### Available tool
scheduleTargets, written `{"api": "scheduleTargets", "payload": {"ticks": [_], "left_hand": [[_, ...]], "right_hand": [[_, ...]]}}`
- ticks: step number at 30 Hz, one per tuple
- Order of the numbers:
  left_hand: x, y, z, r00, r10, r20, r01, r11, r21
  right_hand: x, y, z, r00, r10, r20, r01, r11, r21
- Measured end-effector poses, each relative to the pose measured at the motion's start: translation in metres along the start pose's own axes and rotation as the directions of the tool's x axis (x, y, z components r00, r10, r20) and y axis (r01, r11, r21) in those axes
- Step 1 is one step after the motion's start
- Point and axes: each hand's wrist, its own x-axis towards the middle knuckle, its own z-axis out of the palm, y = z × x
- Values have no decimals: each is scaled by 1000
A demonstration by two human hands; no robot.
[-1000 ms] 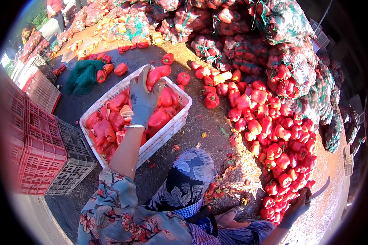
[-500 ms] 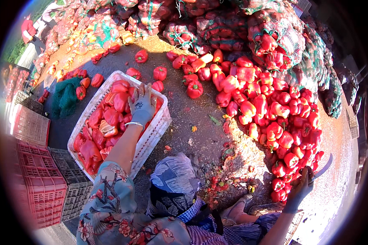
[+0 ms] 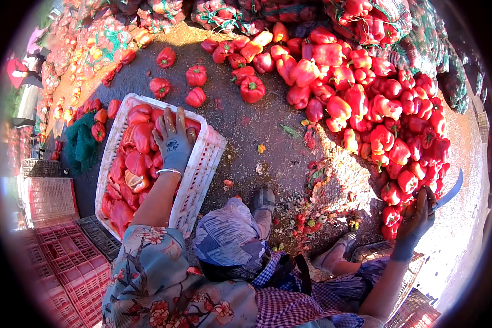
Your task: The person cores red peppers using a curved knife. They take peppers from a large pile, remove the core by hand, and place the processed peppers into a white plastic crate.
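Observation:
My left hand, in a grey glove, lies with fingers stretched over red pepper pieces that fill a white plastic crate. One piece among them shows a pale inside. At the right, my gloved right hand holds a knife; its curved blade points up and away, while the handle is mostly hidden in the fingers. Just beyond that hand spreads a large heap of whole red bell peppers.
Mesh sacks of peppers line the back. Loose peppers and a green net lie on the dark ground. Red crates stand at the near left. Pepper scraps litter the ground by my shoes.
The view has shifted. My left hand stays on the pepper pieces in the crate, its fingers now flatter. My right hand still holds the knife by the heap.

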Motion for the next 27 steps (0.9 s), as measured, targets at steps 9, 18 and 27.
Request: {"api": "scheduleTargets", "payload": {"ticks": [9,18,27], "left_hand": [[42,33,-83,983,17,-182,-94,900,-426],[125,193,45,927,141,349,36,890,-455],[148,275,150,940,-309,146,334,744,-579]], "right_hand": [[-15,1,-19,895,441,71,-424,790,443],[-11,15,-21,992,17,129,5,986,-166],[22,0,26,882,392,262,-434,892,127]]}}
